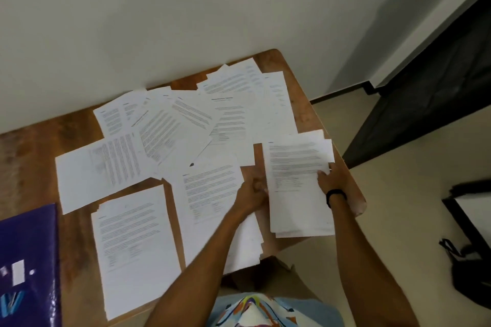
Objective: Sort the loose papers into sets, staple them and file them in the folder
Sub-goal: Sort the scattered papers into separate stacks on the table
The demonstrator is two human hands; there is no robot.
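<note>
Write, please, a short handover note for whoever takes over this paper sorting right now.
The left hand is curled against the right stack; hold unclear.
The right hand pinches that stack's right edge.
Done: three stacks started, with the middle stack and the left stack.
To do: sort the loose papers fanned along the far side, staple, and file in the purple folder at near left. No stapler in view.

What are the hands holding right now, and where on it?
The white printed paper stack: left hand grips its left edge, right hand its right edge.
</note>
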